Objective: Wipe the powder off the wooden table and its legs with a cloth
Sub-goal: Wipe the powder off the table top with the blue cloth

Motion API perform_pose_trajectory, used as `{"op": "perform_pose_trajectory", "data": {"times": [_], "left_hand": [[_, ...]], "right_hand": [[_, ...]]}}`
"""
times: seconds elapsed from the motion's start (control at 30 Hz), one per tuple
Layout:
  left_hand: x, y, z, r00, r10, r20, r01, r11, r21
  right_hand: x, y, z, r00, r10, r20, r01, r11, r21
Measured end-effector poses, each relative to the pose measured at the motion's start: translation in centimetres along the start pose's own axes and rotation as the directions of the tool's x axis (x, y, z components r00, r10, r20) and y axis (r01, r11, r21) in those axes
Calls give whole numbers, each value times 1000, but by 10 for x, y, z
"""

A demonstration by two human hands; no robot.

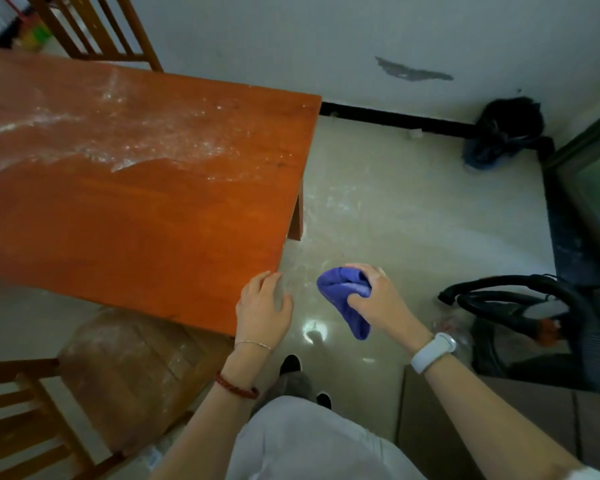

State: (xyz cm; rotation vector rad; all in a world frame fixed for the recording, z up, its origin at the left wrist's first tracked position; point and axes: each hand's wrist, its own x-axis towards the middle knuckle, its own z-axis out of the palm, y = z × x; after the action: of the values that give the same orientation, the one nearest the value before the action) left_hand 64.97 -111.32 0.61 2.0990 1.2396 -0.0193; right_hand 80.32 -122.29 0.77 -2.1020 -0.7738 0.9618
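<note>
The orange wooden table (136, 209) fills the left of the view. White powder (94, 133) lies in streaks across its far half, while the near half shows bare wood. One table leg (297, 220) shows under the right edge. My left hand (262, 310) rests with relaxed fingers against the table's near right corner. Off the table, above the floor, my right hand (371, 299) grips a bunched blue cloth (347, 299).
A wooden chair (94, 29) stands behind the table, and another chair (25, 420) with a plastic-wrapped seat is at the near left. A black office chair (541, 306) sits at right, a dark bag (506, 129) by the wall. Powder smears the tiled floor (395, 220).
</note>
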Motion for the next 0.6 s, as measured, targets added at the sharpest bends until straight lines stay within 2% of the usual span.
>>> {"op": "perform_pose_trajectory", "data": {"times": [0.13,0.27,0.47,0.6], "left_hand": [[30,18,-2,998,-28,-50,26,999,-45],[82,30,-3,986,-68,-150,68,998,-5],[177,37,-9,949,-214,-232,228,973,35],[222,35,-19,886,-387,-257,392,919,-33]], "right_hand": [[35,-8,-17,999,0,-48,1,1000,20],[88,-28,-32,997,-54,-52,55,998,21],[180,-68,-55,991,-119,-54,118,992,-38],[237,-103,-69,983,-184,5,184,979,-83]]}}
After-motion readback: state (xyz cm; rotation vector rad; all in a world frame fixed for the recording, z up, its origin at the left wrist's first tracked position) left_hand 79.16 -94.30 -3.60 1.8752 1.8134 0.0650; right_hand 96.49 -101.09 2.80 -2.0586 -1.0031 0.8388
